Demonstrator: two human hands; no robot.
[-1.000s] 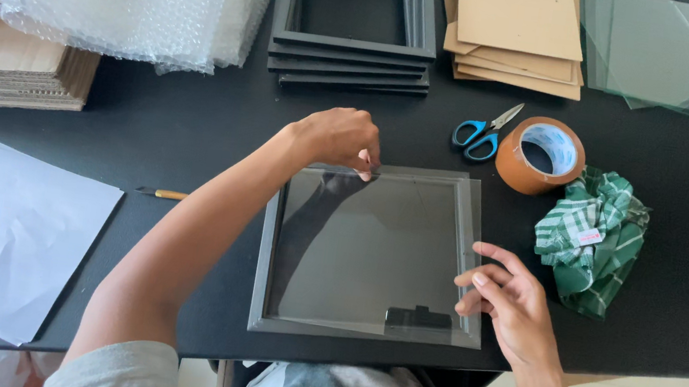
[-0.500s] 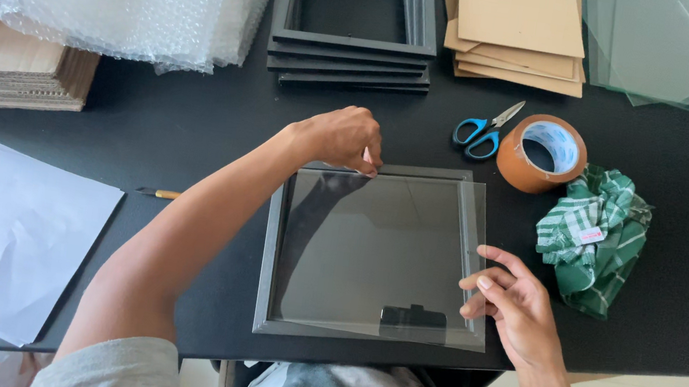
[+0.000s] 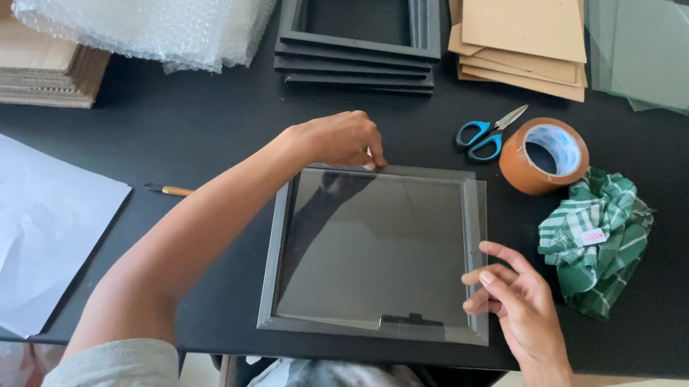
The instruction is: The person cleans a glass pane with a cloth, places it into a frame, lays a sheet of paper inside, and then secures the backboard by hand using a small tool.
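Grey printed T-shirt; bare forearms

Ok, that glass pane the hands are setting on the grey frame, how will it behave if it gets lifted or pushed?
The glass pane looks thin and rigid, so it probably won't flex but could crack or chip. Its smooth surface likely slides easily across the grey frame; it sits slightly askew. The left hand and right hand touch only its edges, which may be sharp.

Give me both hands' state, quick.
Left hand: fingers closed, pinching the glass pane at its top edge over the grey frame.
Right hand: open, fingertips on the pane's right edge.
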